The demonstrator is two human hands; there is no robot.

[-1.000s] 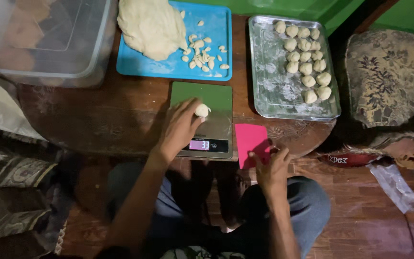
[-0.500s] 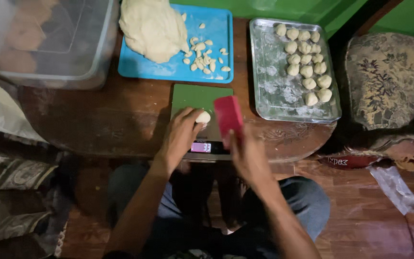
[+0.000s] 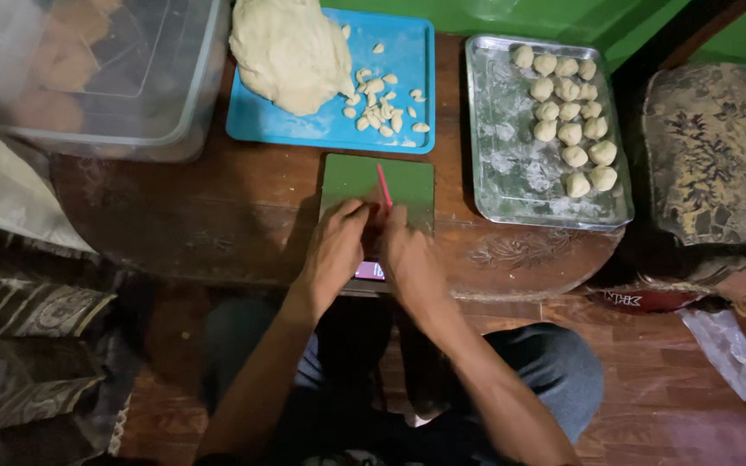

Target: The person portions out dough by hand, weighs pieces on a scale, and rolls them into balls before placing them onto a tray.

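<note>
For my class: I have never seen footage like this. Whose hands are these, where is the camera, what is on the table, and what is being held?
The one view comes from a camera worn on a person's head, looking down at their own bare hands. The left hand and right hand meet over a green scale, and the right holds a thin pink scraper on edge. What lies between the hands is hidden. On the wooden table lie a blue board with a dough mass and small cut pieces, a metal tray of dough balls, and a clear tub.
</note>
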